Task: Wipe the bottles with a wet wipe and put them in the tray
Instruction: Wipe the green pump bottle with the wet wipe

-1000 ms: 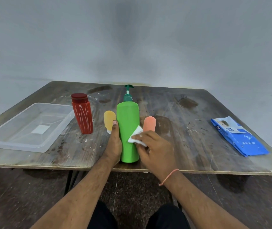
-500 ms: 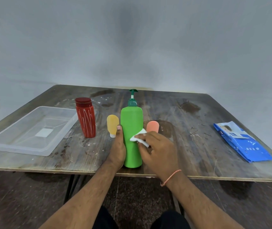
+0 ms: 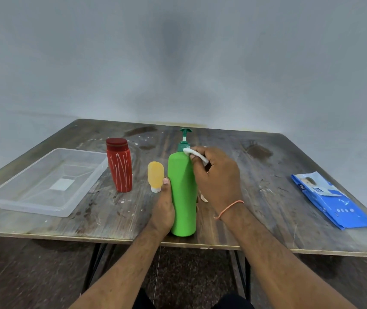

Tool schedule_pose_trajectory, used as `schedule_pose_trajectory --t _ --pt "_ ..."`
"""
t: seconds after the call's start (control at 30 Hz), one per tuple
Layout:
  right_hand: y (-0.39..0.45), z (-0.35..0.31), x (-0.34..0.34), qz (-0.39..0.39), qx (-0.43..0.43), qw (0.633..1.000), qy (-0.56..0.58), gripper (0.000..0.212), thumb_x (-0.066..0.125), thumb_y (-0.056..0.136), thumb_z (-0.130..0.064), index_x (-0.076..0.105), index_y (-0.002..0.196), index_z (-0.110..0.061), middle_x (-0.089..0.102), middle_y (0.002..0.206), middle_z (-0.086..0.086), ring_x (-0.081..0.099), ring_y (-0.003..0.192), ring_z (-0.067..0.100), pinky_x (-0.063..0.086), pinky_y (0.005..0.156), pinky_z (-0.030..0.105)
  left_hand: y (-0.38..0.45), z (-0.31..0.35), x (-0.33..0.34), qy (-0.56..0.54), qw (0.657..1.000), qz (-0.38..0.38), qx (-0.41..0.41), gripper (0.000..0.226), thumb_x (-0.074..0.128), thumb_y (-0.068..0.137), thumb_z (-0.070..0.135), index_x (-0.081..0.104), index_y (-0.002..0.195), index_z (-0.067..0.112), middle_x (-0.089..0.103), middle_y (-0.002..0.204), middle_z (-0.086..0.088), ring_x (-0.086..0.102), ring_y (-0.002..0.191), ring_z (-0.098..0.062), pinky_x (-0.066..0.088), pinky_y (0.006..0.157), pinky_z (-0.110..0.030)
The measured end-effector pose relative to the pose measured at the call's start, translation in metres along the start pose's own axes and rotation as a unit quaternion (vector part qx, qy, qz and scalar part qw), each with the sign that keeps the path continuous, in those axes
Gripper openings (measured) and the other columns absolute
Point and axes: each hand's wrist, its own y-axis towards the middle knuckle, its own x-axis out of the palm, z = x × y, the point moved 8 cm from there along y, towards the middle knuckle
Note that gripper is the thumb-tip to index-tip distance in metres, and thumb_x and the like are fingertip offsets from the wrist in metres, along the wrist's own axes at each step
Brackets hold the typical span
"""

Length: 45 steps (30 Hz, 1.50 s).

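- The tray [image 3: 44, 181] sits well left of the green bottle [image 3: 182, 192], with no bottle in it; you have none placed yet.
- That green bottle stands upright near the table's [image 3: 267, 175] front edge, just right of the yellow bottle [image 3: 155, 176].
- Your left hand [image 3: 163, 208] grips its lower body.
- Your right hand [image 3: 217, 177] pinches the wet wipe [image 3: 194, 153], which has climbed from mid-body to the shoulder beside the pump collar: wiping is nearing the top.

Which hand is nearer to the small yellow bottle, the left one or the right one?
The left. The left hand grips the green bottle just beside the yellow bottle, its thumb almost at it. The right hand holds the wipe on the green bottle's far side.
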Motion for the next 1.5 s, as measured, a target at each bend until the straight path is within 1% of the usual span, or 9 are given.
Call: schedule_pose_trajectory --t 0.27,0.43,0.57,0.63,0.73,1.13,1.27,1.4,1.5 --pt "-0.038 0.027 0.005 -0.078 0.059 0.992 -0.074 0.020 0.068 0.100 -0.029 0.066 0.082 -0.024 0.056 0.068 -0.009 0.049 0.061 0.007 0.030 0.054 0.024 0.000 0.003 0.003 -0.026 1.000 -0.001 0.011 0.068 0.030 0.094 0.062 0.068 0.126 0.016 0.080 0.113 -0.009 0.078 0.099 -0.023 0.064 0.081 -0.034" --pt "-0.068 0.026 -0.001 -0.072 0.041 0.992 -0.090 0.008 0.073 0.097 -0.025 0.071 0.090 -0.022 0.057 0.073 -0.012 0.045 0.061 0.009 0.027 0.054 0.016 -0.001 0.006 0.003 -0.010 1.000 0.012 0.015 0.069 0.031 0.093 0.064 0.067 0.129 0.018 0.078 0.122 -0.009 0.074 0.114 -0.026 0.061 0.095 -0.038" --pt "-0.063 0.013 -0.002 -0.043 -0.025 0.997 -0.059 0.019 0.075 0.098 -0.018 0.080 0.116 -0.019 0.074 0.100 -0.007 0.064 0.085 0.005 0.039 0.075 0.003 -0.003 0.007 0.003 -0.004 1.000 0.009 0.021 0.069 0.027 0.095 0.064 0.065 0.131 0.019 0.078 0.123 -0.008 0.073 0.115 -0.026 0.061 0.096 -0.040" --pt "-0.056 0.004 -0.001 -0.036 -0.061 0.996 -0.046 0.027 0.073 0.099 -0.018 0.079 0.125 -0.023 0.076 0.111 -0.008 0.071 0.097 0.008 0.055 0.082 0.017 -0.003 0.007 0.003 -0.008 1.000 0.010 0.023 0.069 0.026 0.096 0.062 0.066 0.131 0.017 0.078 0.121 -0.010 0.074 0.113 -0.025 0.061 0.092 -0.036" --pt "-0.052 -0.004 0.003 -0.039 -0.104 0.991 -0.077 0.031 0.071 0.097 -0.018 0.078 0.126 -0.025 0.073 0.105 -0.008 0.070 0.088 0.016 0.059 0.069 0.034 -0.002 0.008 0.004 -0.009 1.000 0.008 0.024 0.070 0.025 0.097 0.062 0.065 0.132 0.016 0.077 0.121 -0.012 0.073 0.114 -0.025 0.061 0.095 -0.037" --pt "-0.137 0.010 0.008 -0.170 -0.161 0.965 -0.119 0.027 0.071 0.095 -0.026 0.074 0.120 -0.033 0.068 0.113 -0.012 0.067 0.087 0.015 0.059 0.067 0.035 -0.002 0.004 0.005 -0.014 1.000 -0.001 0.000 0.080 0.015 0.108 0.062 0.071 0.106 0.005 0.077 0.092 -0.017 0.071 0.078 -0.028 0.060 0.073 -0.036" --pt "-0.129 0.010 0.004 -0.150 -0.127 0.975 -0.104 0.025 0.072 0.096 -0.022 0.076 0.118 -0.034 0.070 0.113 -0.013 0.068 0.092 0.012 0.058 0.074 0.029 -0.001 0.003 0.003 -0.001 1.000 -0.010 0.018 0.102 0.041 0.089 0.088 0.067 0.122 -0.005 0.069 0.114 -0.036 0.066 0.100 -0.041 0.053 0.097 -0.055" --pt "-0.106 0.010 0.000 -0.120 -0.073 0.988 -0.061 0.026 0.074 0.095 -0.015 0.076 0.118 -0.029 0.069 0.112 -0.015 0.068 0.091 0.006 0.052 0.077 0.018 -0.001 -0.003 0.001 0.027 1.000 -0.010 0.010 0.094 0.048 0.082 0.094 0.074 0.126 0.015 0.072 0.126 -0.025 0.066 0.122 -0.043 0.046 0.113 -0.063" --pt "-0.087 0.013 -0.001 -0.080 -0.013 0.997 0.006 0.023 0.074 0.097 -0.016 0.074 0.118 -0.026 0.071 0.113 -0.014 0.068 0.099 0.002 0.055 0.081 0.023 0.000 -0.006 0.000 0.037 0.999 -0.012 0.002 0.093 0.046 0.085 0.092 0.071 0.133 0.017 0.069 0.135 -0.021 0.062 0.132 -0.041 0.042 0.117 -0.062"
